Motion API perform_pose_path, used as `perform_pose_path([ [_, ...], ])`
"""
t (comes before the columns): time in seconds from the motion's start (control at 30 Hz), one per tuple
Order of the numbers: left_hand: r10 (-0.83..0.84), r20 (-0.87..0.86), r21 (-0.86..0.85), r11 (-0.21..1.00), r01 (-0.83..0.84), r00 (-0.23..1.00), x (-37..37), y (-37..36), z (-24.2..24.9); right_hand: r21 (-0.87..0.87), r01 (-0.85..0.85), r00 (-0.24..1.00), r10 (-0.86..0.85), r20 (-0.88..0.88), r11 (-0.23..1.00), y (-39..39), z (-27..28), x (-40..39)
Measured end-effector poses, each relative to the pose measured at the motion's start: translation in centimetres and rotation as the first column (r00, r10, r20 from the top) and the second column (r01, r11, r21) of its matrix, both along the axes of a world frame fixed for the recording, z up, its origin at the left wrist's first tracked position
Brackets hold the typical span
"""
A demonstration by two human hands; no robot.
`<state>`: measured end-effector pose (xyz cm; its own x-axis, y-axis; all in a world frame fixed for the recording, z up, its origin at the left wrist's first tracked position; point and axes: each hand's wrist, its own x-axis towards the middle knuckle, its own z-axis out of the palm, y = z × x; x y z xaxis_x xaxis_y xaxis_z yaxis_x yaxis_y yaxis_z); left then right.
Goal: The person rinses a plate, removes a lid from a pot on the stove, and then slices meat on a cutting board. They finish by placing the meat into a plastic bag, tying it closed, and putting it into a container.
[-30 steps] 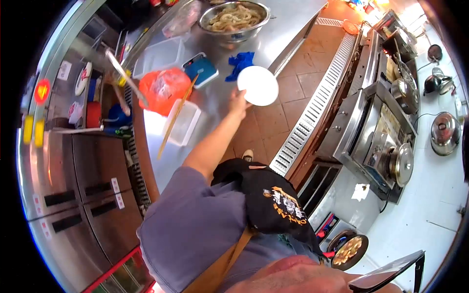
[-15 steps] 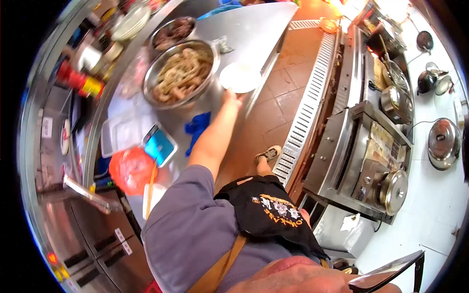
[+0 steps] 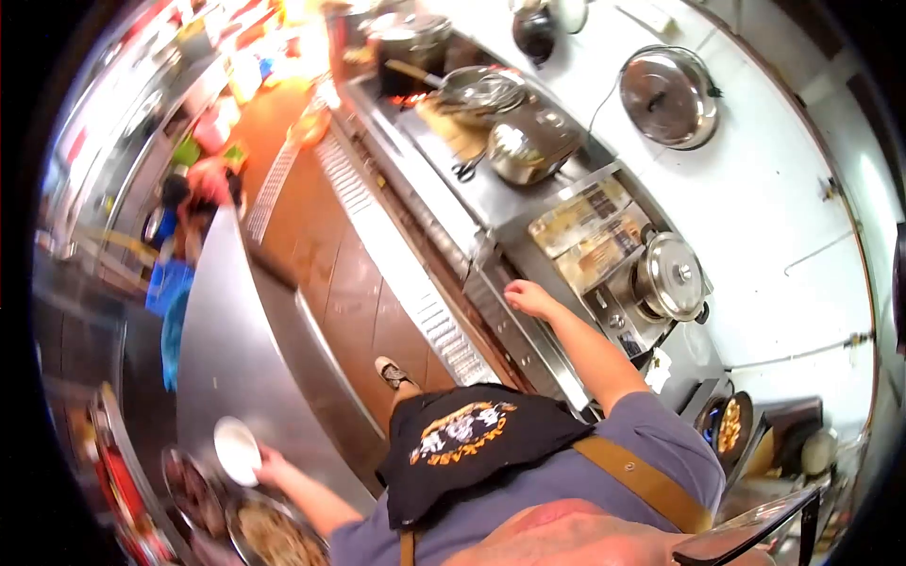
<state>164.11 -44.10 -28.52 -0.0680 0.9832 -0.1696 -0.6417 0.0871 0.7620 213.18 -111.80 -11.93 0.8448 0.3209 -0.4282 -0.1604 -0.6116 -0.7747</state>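
Note:
My left hand (image 3: 272, 464) grips a white bowl (image 3: 236, 451) by its near rim, over the steel table. Close beside it are a metal bowl (image 3: 229, 528) of pale food pieces, partly cut off by the lower edge, and a smaller bowl (image 3: 166, 462) of dark pieces. On the other side, my right hand (image 3: 528, 298) is raised near the front of the steel stove counter (image 3: 491, 269). Its fingers are curled in, and nothing shows in them.
The steel table (image 3: 226, 330) runs along the left. A tiled aisle with a drain grate (image 3: 415, 283) separates it from the stove. Lidded pots (image 3: 672, 278) and a wire strainer (image 3: 481, 90) stand there. Behind, a person in red (image 3: 212, 184) bends low. A pan (image 3: 734, 424) holds food.
The view has swung right toward the stove, so the table's food bowls now sit at lower left. The white bowl stays in my left hand. My right arm has come into view.

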Motion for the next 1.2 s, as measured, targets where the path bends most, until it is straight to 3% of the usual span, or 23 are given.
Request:
perform_pose_path([
  [0.03, 0.082, -0.279, 0.070, 0.995, -0.065, 0.957, -0.3, 0.8, -1.5, 0.048, 0.038, 0.996, -0.042, 0.077, 0.998, 1.7, -0.4, 4.0],
  [0.07, 0.128, 0.176, -0.287, 0.955, -0.074, 0.976, 1.0, 0.6, -1.3, 0.094, 0.070, 0.985, -0.084, 0.151, 0.993, 2.7, -0.6, 7.9],
  [0.1, 0.420, 0.108, -0.510, 0.802, -0.312, 0.901, 3.9, -2.0, 0.5, 0.089, 0.104, 0.962, -0.123, 0.246, 0.991, 4.2, 0.6, 10.5],
  [0.13, 0.427, -0.092, -0.513, 0.754, -0.410, 0.900, 8.3, -3.5, 3.0, 0.114, 0.148, 0.937, -0.176, 0.300, 0.982, 4.8, 1.7, 14.2],
  [0.2, 0.196, 0.003, -0.634, 0.759, -0.149, 0.981, 13.2, -3.8, 0.4, 0.323, 0.284, 0.902, -0.366, 0.227, 0.903, 5.0, 4.0, 21.4],
  [0.23, -0.083, -0.027, -0.606, 0.794, 0.050, 0.996, 16.1, -3.7, 0.1, 0.322, 0.351, 0.882, -0.426, 0.203, 0.879, 5.1, 6.2, 24.9],
  [0.27, -0.359, -0.065, -0.581, 0.772, 0.257, 0.931, 19.6, -3.3, 0.2, 0.325, 0.419, 0.853, -0.490, 0.179, 0.848, 5.1, 8.7, 28.2],
  [0.3, -0.249, -0.124, -0.577, 0.806, 0.134, 0.961, 26.9, -4.7, 5.9, 0.361, 0.435, 0.817, -0.530, 0.228, 0.825, 4.6, 10.4, 32.1],
  [0.37, -0.371, -0.166, -0.516, 0.822, 0.240, 0.914, 35.0, -1.6, 7.7, 0.409, 0.448, 0.742, -0.586, 0.326, 0.795, 4.6, 14.7, 37.9],
  [0.43, -0.621, -0.171, -0.402, 0.753, 0.522, 0.765, 41.6, 4.9, 7.7, 0.429, 0.480, 0.666, -0.636, 0.389, 0.765, 3.7, 20.9, 43.3],
  [0.53, -0.605, -0.359, -0.108, 0.783, 0.612, 0.711, 52.7, 7.9, 13.9, 0.417, 0.508, 0.541, -0.656, 0.526, 0.754, 1.0, 28.6, 53.0],
  [0.6, -0.564, -0.426, -0.091, 0.805, 0.587, 0.707, 57.1, 8.9, 15.9, 0.361, 0.517, 0.467, -0.609, 0.642, 0.777, 0.7, 33.7, 57.6],
  [0.67, -0.549, -0.459, -0.144, 0.822, 0.551, 0.699, 60.2, 10.0, 15.3, 0.412, 0.502, 0.369, -0.619, 0.693, 0.760, -1.3, 36.7, 64.5],
  [0.8, -0.618, -0.571, -0.212, 0.747, 0.630, 0.541, 60.8, 10.7, 11.0, 0.230, 0.720, 0.139, -0.460, 0.877, 0.655, -4.8, 41.6, 76.1],
  [0.83, -0.668, -0.576, -0.390, 0.731, 0.560, 0.471, 59.5, 12.1, 8.6, 0.175, 0.780, 0.113, -0.410, 0.905, 0.601, -4.9, 43.0, 77.9],
  [0.87, -0.657, -0.589, -0.392, 0.741, 0.545, 0.470, 58.6, 11.6, 8.2, 0.115, 0.834, 0.099, -0.352, 0.931, 0.539, -5.2, 44.2, 79.6],
  [0.93, -0.665, -0.633, -0.513, 0.744, 0.428, 0.397, 57.9, 9.9, 8.1, -0.008, 0.897, 0.123, -0.232, 0.965, 0.442, -9.1, 46.0, 85.3],
  [1.0, -0.687, -0.643, -0.604, 0.726, 0.328, 0.338, 57.9, 7.8, 8.1, -0.145, 0.931, 0.201, -0.140, 0.969, 0.336, -8.1, 47.8, 86.6],
  [1.07, -0.702, -0.648, -0.643, 0.712, 0.282, 0.296, 58.7, 6.9, 8.3, -0.378, 0.891, 0.407, -0.074, 0.910, 0.253, -5.4, 49.5, 86.4],
  [1.1, -0.713, -0.644, -0.660, 0.701, 0.269, 0.278, 59.1, 6.8, 8.4, -0.383, 0.890, 0.412, -0.076, 0.908, 0.247, -4.4, 50.2, 86.1],
  [1.17, -0.721, -0.645, -0.679, 0.692, 0.245, 0.251, 60.2, 6.9, 8.4, -0.650, 0.725, 0.677, -0.064, 0.733, 0.228, -2.9, 51.3, 86.3],
  [1.2, -0.727, -0.643, -0.686, 0.687, 0.240, 0.240, 60.5, 6.9, 8.5, -0.654, 0.723, 0.680, -0.061, 0.731, 0.224, -3.8, 50.8, 87.3],
])
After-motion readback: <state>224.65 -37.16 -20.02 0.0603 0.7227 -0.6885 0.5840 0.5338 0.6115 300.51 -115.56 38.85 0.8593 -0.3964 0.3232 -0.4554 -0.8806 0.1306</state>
